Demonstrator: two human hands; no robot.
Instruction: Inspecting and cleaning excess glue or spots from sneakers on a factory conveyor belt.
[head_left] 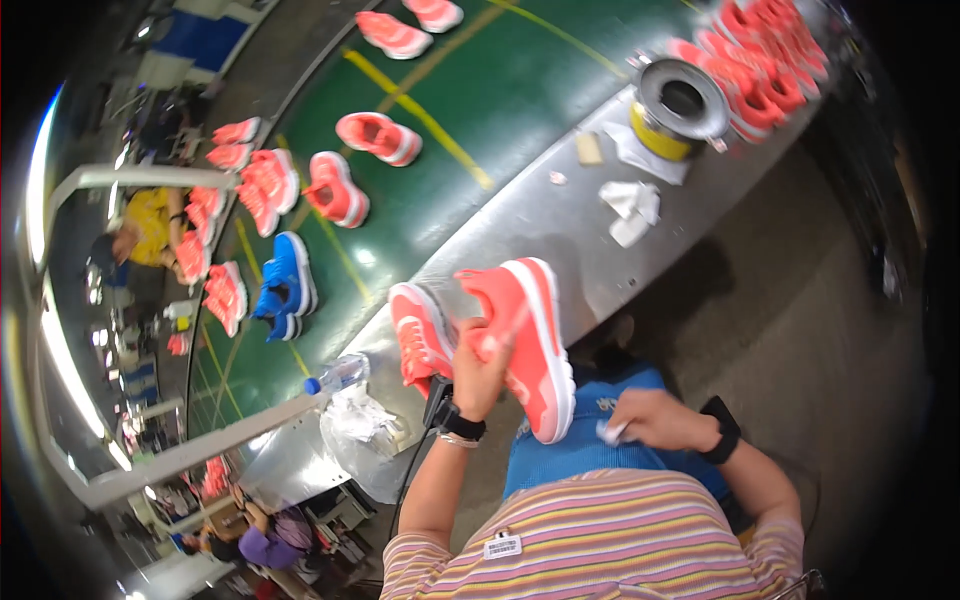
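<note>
across mid-frame slants the metal bench [590,275]; at centre, by its near edge, hangs the coral shoe [531,365], toe down, its upper gripped by the left hand [482,375]. it is probably light, soft above and stiffer along the sole, best held at the heel. toward the lower right, the right hand [657,420] pinches a white wad [611,434].

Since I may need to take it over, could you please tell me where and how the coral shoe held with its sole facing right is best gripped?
I'd take the coral shoe by its heel, coming from the bench side: the heel points that way, the toe toward the blue-covered lap, and the left hand holds around mid-length, leaving the heel seemingly free.
</note>
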